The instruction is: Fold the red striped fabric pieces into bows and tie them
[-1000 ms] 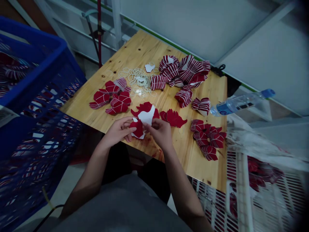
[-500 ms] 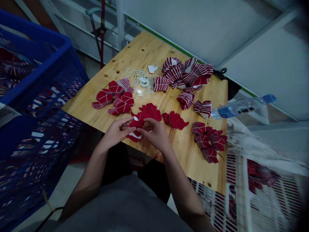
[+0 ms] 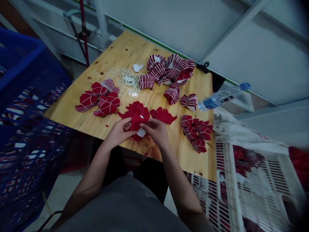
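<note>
Between my two hands is a red fabric piece [image 3: 137, 121] with a white patch showing at its lower edge. My left hand [image 3: 120, 130] grips its left side with thumb and fingers. On the other side my right hand [image 3: 154, 130] pinches it too. Just beyond the hands lies a pile of red cut fabric pieces [image 3: 136, 109], and right of that a smaller red stack [image 3: 164, 115]. Bundles of red and striped fabric [image 3: 98, 98] tied with bands rest to the left. Loose pale rubber bands [image 3: 129, 80] are heaped farther back.
Striped bundles [image 3: 170, 69] sit at the back of the wooden table [image 3: 193, 164], and more tied bundles [image 3: 196, 132] at its right. A plastic bottle [image 3: 224, 96] lies by the right edge. A blue crate [image 3: 31, 129] stands left, a white crate [image 3: 231, 193] right.
The red fabric piece in my hands has been turned or lifted, showing a broad red face with less white. The whole view has shifted, so the table sits farther left.
</note>
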Action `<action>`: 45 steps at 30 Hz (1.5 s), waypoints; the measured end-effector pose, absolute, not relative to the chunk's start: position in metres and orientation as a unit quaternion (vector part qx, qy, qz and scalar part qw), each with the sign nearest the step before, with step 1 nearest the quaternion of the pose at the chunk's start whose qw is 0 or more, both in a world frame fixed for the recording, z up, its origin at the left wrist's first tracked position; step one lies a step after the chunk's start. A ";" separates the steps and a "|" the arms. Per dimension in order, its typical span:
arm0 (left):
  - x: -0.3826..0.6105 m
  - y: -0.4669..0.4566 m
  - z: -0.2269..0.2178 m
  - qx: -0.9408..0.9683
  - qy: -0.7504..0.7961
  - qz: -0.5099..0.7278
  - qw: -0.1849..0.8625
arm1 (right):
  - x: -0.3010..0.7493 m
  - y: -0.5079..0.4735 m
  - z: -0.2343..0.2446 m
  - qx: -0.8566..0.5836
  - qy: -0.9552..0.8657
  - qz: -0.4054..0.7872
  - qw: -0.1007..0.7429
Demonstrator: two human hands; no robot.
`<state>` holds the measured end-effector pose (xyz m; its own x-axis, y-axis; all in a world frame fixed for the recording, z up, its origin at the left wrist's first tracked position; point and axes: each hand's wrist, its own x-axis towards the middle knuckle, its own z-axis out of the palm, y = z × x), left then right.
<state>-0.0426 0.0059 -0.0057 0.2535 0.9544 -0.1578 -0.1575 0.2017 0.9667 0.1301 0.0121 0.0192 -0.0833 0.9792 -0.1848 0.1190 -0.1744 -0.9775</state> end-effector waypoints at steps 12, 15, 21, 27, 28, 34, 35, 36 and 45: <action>-0.036 0.009 -0.006 0.506 0.551 0.406 0.525 | 0.200 0.039 0.018 -0.696 -0.570 0.178 0.399; -0.037 0.007 -0.001 0.517 0.549 0.398 0.523 | 0.165 0.015 0.019 -0.515 -0.719 0.286 0.369; -0.081 -0.001 0.014 0.517 0.539 0.386 0.541 | 0.120 0.012 0.011 -0.487 -0.691 0.392 0.364; -0.097 0.004 0.010 0.413 0.583 0.504 0.486 | 0.108 0.042 0.009 -0.614 -0.620 0.309 0.378; -0.091 0.006 0.009 0.406 0.584 0.511 0.484 | 0.108 0.039 0.011 -0.616 -0.613 0.301 0.392; -0.044 0.022 0.006 0.453 0.539 0.469 0.533 | 0.127 0.011 0.017 -0.488 -0.529 0.554 0.418; -0.041 0.024 0.005 0.476 0.534 0.460 0.526 | 0.136 0.011 0.016 -0.499 -0.504 0.559 0.429; -0.042 0.026 0.005 0.508 0.533 0.448 0.507 | 0.147 0.013 0.015 -0.518 -0.484 0.554 0.437; -0.074 0.038 0.001 0.778 0.533 0.244 0.228 | 0.253 0.050 0.011 -0.663 -0.433 0.394 0.467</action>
